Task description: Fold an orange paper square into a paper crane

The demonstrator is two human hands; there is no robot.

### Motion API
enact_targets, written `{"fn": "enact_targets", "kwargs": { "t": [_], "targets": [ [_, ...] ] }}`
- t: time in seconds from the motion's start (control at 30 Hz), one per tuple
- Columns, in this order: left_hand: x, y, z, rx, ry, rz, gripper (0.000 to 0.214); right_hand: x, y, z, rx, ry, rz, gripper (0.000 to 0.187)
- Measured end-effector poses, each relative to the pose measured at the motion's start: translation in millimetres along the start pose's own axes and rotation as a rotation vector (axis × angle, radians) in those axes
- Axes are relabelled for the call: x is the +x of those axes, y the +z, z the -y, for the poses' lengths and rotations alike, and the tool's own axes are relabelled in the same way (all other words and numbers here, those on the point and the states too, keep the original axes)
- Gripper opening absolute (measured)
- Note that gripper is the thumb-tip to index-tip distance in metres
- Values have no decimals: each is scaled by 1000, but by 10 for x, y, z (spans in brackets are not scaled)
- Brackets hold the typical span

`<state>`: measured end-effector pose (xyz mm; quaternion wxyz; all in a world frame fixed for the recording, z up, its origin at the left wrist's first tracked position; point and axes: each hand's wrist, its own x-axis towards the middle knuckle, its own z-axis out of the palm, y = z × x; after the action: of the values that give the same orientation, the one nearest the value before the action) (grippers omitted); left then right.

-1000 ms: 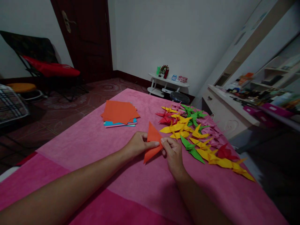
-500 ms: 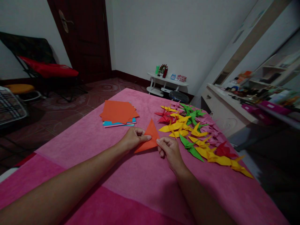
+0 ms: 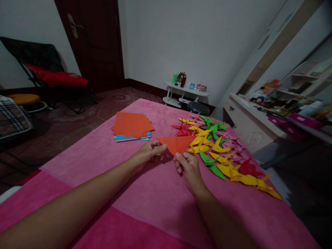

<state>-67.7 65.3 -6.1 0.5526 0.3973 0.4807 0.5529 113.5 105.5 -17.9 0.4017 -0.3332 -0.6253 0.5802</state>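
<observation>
An orange paper [image 3: 178,143], folded into a triangle, is held just above the pink cloth with its long edge up and a point down. My right hand [image 3: 188,166] pinches it near the lower point between thumb and fingers. At its left edge is my left hand [image 3: 151,152], thumb stretched out and fingers loosely bent and apart, with no clear grip on the paper. Beyond my left hand lies a stack of square papers [image 3: 131,124], orange on top, blue and pink below. Folded paper cranes [image 3: 214,166] lie close to my right hand.
The pink cloth [image 3: 98,166] covers the table. Yellow, green, red and pink cranes spread along its right side. Past the table stand a small white side table [image 3: 186,88], a round dark stool [image 3: 198,108], a cluttered dresser [image 3: 255,117] and a folding chair [image 3: 59,79] with red fabric.
The orange triangle has turned, from one point up to its long edge up and a point down. My left hand has loosened from it, while my right hand still pinches it.
</observation>
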Motion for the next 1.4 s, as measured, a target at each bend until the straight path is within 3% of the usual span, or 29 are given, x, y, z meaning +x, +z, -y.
{"fn": "enact_targets", "kwargs": {
  "t": [0.13,0.27,0.37,0.53,0.67,0.77,0.9,0.93,1.0,1.07,1.17,1.3,1.4],
  "targets": [
    [-125,304,32,29,121,230,43,-31,76,-24,12,-18,27,38],
    [-191,451,26,51,185,194,51,-68,145,-20,69,30,83,40],
    [-204,438,7,77,227,99,53,-84,173,-15,112,53,95,34],
    [-161,305,-17,144,264,-190,48,-81,159,-12,115,61,68,31],
    [-76,159,-9,194,254,-269,56,-70,117,-11,99,72,36,31],
    [7,9,-19,122,287,-332,53,-55,65,-24,94,67,19,31],
    [83,-189,-62,-31,412,-552,52,-14,-8,-60,127,12,-48,32],
    [85,-204,-66,-47,426,-556,51,-3,-13,-65,133,0,-64,32],
    [65,-163,-52,-68,367,-458,51,11,1,-61,126,-12,-80,32],
    [26,-41,-12,-41,264,-280,52,10,36,-36,77,-23,-87,32],
    [-44,191,68,21,217,-43,44,-15,94,17,-41,-74,-92,36],
    [-114,378,154,-147,202,44,34,-49,168,35,-119,-93,-76,37],
    [-114,380,176,-326,150,57,31,-59,223,1,-111,-56,-4,23]
  ]
}}
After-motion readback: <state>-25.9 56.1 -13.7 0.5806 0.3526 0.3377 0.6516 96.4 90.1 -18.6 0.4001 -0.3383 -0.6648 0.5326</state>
